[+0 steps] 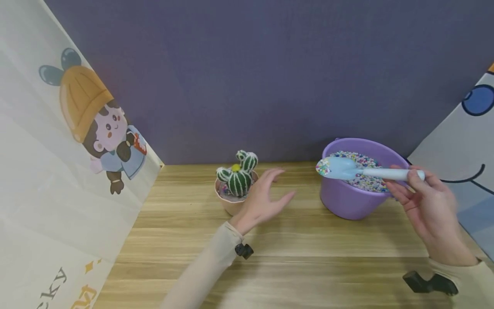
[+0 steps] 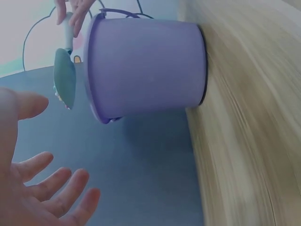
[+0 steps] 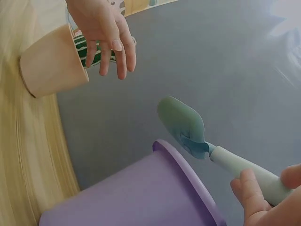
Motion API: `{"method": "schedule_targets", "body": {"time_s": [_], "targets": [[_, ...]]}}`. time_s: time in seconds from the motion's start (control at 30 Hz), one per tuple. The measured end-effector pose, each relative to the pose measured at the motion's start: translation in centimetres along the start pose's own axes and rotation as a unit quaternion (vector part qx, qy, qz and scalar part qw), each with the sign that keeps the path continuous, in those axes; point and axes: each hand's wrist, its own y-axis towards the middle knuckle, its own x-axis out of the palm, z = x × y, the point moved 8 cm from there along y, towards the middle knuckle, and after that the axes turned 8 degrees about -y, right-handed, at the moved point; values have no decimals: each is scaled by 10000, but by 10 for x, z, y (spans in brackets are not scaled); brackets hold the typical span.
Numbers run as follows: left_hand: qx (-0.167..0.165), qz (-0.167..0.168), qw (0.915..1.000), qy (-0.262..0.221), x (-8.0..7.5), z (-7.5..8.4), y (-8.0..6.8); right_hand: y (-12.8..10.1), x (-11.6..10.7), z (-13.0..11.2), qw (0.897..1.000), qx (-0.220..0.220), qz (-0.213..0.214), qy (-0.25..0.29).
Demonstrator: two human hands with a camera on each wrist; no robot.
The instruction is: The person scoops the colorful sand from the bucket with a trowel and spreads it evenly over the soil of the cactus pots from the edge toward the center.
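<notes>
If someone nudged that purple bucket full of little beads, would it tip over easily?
Probably not. The purple bucket stands upright on the wooden table and looks broad for its height. It is nearly full of coloured beads, so it likely feels weighty. A hard shove might spill beads over the rim.

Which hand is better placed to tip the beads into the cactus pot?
Probably the right hand: it grips the scoop, loaded with beads, above the purple bucket. The left hand is open beside the cactus pot, holding nothing.
</notes>
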Motion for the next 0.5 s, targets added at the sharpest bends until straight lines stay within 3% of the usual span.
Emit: {"method": "schedule_targets", "body": {"time_s": [0.2,0.5], "targets": [[307,196,9993,1,-22,-2,-18,1,9,4,9999,-11,-157,63],[802,879,9928,-146,-68,-15,-43,1,20,17,9985,200,-366,348]]}}
